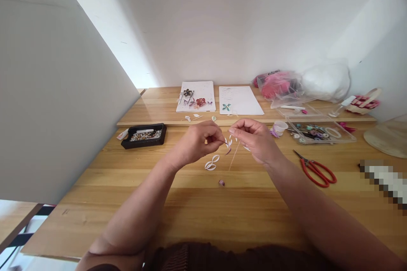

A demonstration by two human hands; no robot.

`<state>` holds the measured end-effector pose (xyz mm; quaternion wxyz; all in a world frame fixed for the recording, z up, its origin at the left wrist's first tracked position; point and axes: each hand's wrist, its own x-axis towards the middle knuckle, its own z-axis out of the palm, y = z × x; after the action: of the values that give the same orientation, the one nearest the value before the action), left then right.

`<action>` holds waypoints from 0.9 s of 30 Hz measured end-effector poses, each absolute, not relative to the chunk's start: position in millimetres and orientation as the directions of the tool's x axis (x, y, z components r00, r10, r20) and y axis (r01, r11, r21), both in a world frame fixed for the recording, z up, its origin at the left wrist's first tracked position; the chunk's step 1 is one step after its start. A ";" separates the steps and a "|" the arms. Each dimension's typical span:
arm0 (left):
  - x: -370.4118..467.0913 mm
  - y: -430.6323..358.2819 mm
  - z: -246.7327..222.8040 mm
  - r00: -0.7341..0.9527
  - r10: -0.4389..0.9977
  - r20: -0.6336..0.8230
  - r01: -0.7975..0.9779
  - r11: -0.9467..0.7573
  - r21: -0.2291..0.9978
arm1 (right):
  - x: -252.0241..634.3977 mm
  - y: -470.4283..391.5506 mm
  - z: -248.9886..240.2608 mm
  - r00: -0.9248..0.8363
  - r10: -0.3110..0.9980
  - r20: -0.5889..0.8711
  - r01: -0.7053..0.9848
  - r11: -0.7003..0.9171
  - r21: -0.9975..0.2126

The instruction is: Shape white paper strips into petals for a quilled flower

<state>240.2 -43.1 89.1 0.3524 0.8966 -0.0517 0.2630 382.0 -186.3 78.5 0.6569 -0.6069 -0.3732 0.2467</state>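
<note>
Above the middle of the wooden table, my left hand (203, 142) pinches a small purplish strip (228, 150) between thumb and fingertips. Close on its right, my right hand (252, 137) is closed in a pinch, with a thin pinkish thread (234, 156) hanging below its fingertips; what exactly the fingertips grip is too small to make out. White leaf-shaped loops (212, 163) lie on the table below the hands, and more white pieces show between and behind the fingers. A small purple piece (221, 183) rests nearer to me.
A black tray of beads (162, 134) is at left. White sheets (246, 97) with flower ornaments lie on the raised back board (146, 108). At right are a clear box (345, 137), a small cup (280, 128), plastic bags (326, 82) and red-handled pliers (314, 169).
</note>
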 end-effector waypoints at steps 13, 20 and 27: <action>248.1 -43.1 83.9 0.921 0.346 0.180 -0.269 0.230 0.935 | 381.5 -173.0 48.5 0.454 0.881 -0.134 -0.346 0.036 -0.938; 247.0 -40.9 89.6 0.886 0.440 0.148 -0.282 0.257 0.924 | 369.4 -191.0 23.5 0.455 0.886 -0.089 0.021 -0.110 -0.994; 242.2 -41.3 97.4 0.859 0.486 0.163 -0.314 0.246 0.917 | 353.2 -218.8 2.1 0.251 0.967 0.033 0.516 -0.105 -0.850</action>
<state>242.2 -41.3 97.4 0.7856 0.5587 0.0769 0.2544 353.2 -218.8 2.1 0.3939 -0.6858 -0.5409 0.2864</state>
